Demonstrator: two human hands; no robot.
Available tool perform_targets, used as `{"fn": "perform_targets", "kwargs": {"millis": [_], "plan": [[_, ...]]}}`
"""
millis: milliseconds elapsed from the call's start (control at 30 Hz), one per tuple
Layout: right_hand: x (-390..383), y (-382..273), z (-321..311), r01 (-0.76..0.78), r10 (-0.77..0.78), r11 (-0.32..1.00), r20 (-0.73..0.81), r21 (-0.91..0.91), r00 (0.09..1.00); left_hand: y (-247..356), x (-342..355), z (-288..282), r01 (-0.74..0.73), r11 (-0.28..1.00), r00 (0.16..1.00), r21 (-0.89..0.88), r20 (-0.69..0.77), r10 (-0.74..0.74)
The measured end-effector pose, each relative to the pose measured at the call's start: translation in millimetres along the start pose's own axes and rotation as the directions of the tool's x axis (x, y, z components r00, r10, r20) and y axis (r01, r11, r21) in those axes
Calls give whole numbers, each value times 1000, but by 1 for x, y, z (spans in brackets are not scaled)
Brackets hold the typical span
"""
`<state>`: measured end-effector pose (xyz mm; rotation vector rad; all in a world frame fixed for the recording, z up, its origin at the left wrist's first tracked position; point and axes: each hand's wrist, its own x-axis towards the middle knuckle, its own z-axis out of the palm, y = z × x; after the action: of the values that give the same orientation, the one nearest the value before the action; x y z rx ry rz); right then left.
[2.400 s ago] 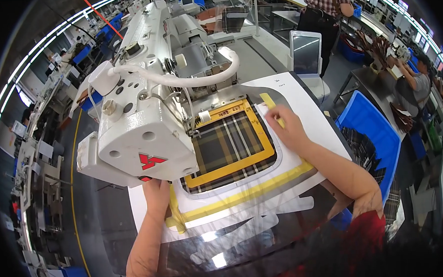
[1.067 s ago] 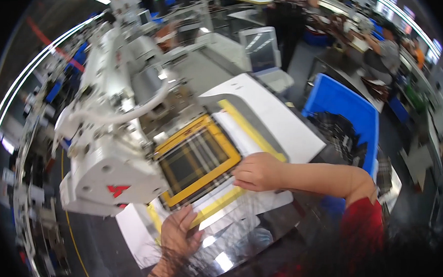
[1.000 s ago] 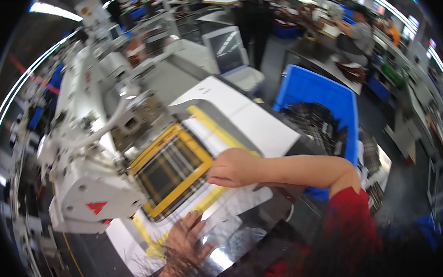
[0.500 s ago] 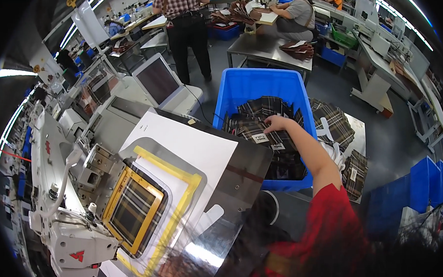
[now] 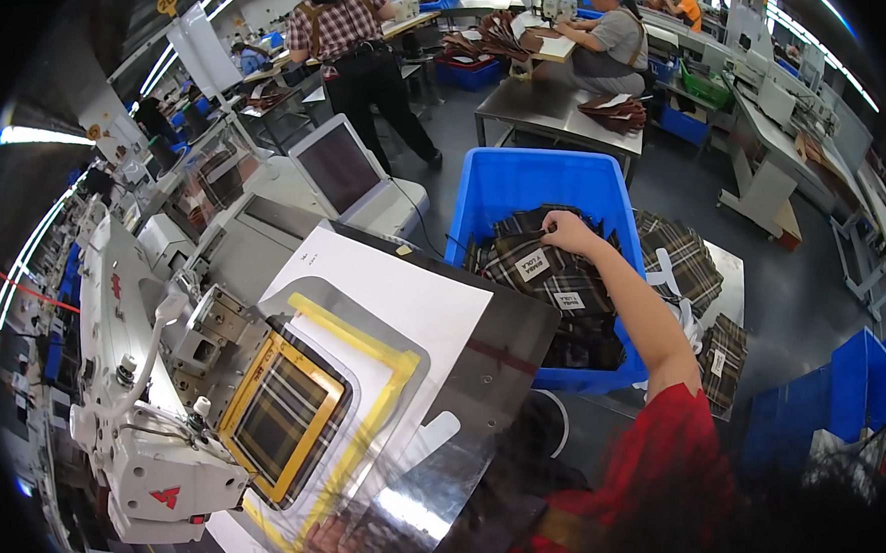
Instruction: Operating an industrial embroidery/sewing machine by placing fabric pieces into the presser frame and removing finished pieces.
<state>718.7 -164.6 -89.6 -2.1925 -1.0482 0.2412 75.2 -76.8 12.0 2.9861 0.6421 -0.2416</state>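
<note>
My right hand [image 5: 573,234] reaches into a blue plastic bin [image 5: 547,161]. Its thumb and fingers are pinched on the upper edge of a dark plaid fabric piece [image 5: 507,263] with a white label sewn on. More plaid pieces lie below it. At the lower edge my left hand [image 5: 337,544] shows dimly behind strands of hair, close to the metal table; its fingers are not clear. To the left, a yellow frame [image 5: 327,408] with plaid fabric inside lies under the head of a white sewing machine [image 5: 163,476].
A white sheet with yellow tape [image 5: 408,363] covers part of the metal table [image 5: 488,374]. Beside the machine stands a screen [image 5: 339,164]. More plaid pieces [image 5: 677,254] lie right of the bin. Stacked blue bins [image 5: 860,385] stand far right. People work at tables behind.
My right hand has drawn back a little within the bin, and its fingers have closed on the plaid piece's edge, which is raised. The view has shifted slightly. A standing person behind has stepped.
</note>
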Motion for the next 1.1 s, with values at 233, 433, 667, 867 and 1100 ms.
{"fn": "perform_targets", "kwargs": {"millis": [233,433,667,867,1100], "plan": [[-62,-223,-61,318,-317,948,-23,15,948,2,-26,-18,33,992,944,-119,-322,-70],[-108,-345,-34,485,-598,767,193,420,778,4,-23,-28,66,920,798,-388,-533,-281],[-121,-375,33,147,-524,790,530,596,667,21,27,-72,65,532,704,-844,-339,-624],[-104,-361,86,38,-416,861,658,508,628,-7,32,-15,-18,-35,696,-999,13,-718],[-51,-350,135,142,-428,874,596,465,680,-25,15,-38,75,-331,751,-941,271,-601]]}}
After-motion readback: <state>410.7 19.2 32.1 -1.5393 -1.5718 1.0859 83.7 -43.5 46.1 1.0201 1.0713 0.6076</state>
